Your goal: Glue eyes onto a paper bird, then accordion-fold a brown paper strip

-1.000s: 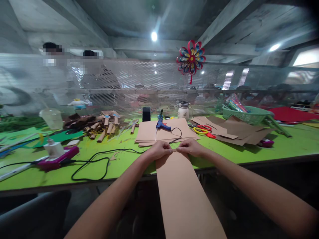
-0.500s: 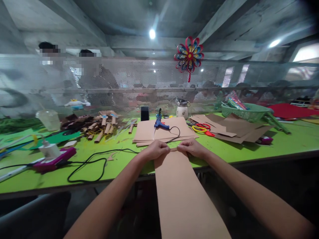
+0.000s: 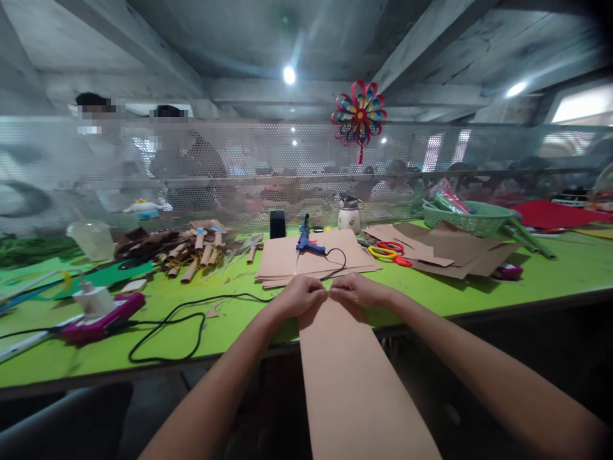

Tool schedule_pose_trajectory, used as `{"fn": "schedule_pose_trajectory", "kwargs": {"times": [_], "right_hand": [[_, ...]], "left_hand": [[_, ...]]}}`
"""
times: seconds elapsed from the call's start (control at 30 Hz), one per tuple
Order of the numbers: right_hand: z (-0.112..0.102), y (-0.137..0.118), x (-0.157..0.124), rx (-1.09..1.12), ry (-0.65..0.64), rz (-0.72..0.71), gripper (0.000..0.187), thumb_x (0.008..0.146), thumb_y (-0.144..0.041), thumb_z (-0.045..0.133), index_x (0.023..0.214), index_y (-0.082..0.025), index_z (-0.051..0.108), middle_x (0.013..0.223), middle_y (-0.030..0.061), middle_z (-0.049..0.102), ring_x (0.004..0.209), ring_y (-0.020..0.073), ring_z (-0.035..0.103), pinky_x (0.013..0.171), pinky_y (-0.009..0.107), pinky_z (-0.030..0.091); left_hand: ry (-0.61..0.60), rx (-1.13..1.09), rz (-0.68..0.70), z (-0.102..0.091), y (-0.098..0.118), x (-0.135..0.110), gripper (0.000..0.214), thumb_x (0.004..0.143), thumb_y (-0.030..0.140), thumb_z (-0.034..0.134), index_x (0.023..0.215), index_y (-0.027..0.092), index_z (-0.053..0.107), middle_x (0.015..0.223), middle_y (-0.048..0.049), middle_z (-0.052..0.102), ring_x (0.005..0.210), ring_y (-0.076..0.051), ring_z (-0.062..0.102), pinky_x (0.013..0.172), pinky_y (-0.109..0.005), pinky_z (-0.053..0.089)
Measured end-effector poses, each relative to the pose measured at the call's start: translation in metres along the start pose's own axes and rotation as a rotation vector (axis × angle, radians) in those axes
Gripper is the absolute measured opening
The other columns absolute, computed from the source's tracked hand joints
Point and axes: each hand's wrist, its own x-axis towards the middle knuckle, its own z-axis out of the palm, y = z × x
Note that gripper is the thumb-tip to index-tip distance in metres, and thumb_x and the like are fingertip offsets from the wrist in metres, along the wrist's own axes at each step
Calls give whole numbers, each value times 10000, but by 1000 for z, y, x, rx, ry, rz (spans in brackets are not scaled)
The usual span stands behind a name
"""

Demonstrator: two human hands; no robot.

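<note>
A long strip of brown kraft paper (image 3: 354,377) runs from the table's front edge down toward me. My left hand (image 3: 304,296) pinches its far end on the left side. Close beside it, my right hand (image 3: 359,291) pinches the same end, the fingertips of both nearly meeting. The hands cover that end, so its fold or edge is mostly hidden. Just beyond them lies a stack of brown paper sheets (image 3: 278,259), with a blue glue gun (image 3: 311,245) standing on top.
Scissors with red and yellow handles (image 3: 383,252) lie right of the stack near brown paper pieces (image 3: 454,249). Left are a purple power strip (image 3: 103,322), its black cable (image 3: 167,326) and paper rolls (image 3: 205,255). A green basket (image 3: 479,220) stands back right. Two people are behind the mesh screen.
My right hand has shifted left, closing the gap to my left hand along the paper's end. The strip of folded edge seen between them is now covered. The view has tilted slightly.
</note>
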Motion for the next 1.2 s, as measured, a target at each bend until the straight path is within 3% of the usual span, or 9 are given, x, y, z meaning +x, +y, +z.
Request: {"fn": "schedule_pose_trajectory", "kwargs": {"times": [0.17,0.3,0.47,0.6,0.73,0.9,1.1,1.2], "right_hand": [[5,6,-12,113,16,42,351,906,-410,414,698,-145,509,629,-22,445,595,95,391,551,213,311],[4,10,-16,204,24,58,354,902,-426,413,700,-147,492,631,-31,405,593,90,373,550,211,301],[2,10,-16,237,36,60,376,881,-434,440,630,-155,439,595,-49,348,553,75,314,511,208,257],[-2,11,-21,245,74,115,403,868,-442,461,583,-157,441,518,-54,393,487,67,325,477,206,257],[-6,18,-28,281,90,186,415,868,-442,459,559,-166,459,393,-55,425,383,67,343,451,208,291],[-6,21,-29,312,107,162,403,865,-452,460,577,-169,460,387,-53,457,385,66,347,461,203,303],[-9,20,-29,357,124,138,440,862,-461,477,537,-168,438,376,-58,435,396,61,332,489,209,313],[-11,20,-30,461,157,143,441,839,-464,536,529,-160,461,375,-56,437,379,56,338,462,207,303]], "left_hand": [[-137,-120,-92,-13,-9,-2,301,748,382,530,637,113,605,533,32,419,516,-89,334,491,-218,249],[-208,-178,-103,-18,-12,-5,302,760,388,528,621,123,568,524,39,389,502,-82,314,485,-216,243],[-167,-105,-55,-17,-5,-5,327,781,412,500,617,132,547,546,30,403,509,-87,329,488,-215,255],[-115,-33,-31,-20,-2,-6,360,797,442,477,623,137,557,569,21,444,539,-99,376,507,-212,285],[-116,-29,-73,-27,-7,-8,375,787,470,501,642,132,575,574,12,499,553,-108,423,516,-208,316],[-83,-66,-141,-34,-12,-8,407,767,500,536,597,130,560,488,22,492,474,-91,420,476,-202,314],[-266,-276,-116,-42,-11,-13,401,778,515,536,654,134,541,568,17,504,488,-94,484,489,-213,402],[-277,-348,-125,-43,-9,-15,378,770,494,566,668,132,536,600,22,486,522,-97,507,515,-221,426]]}}
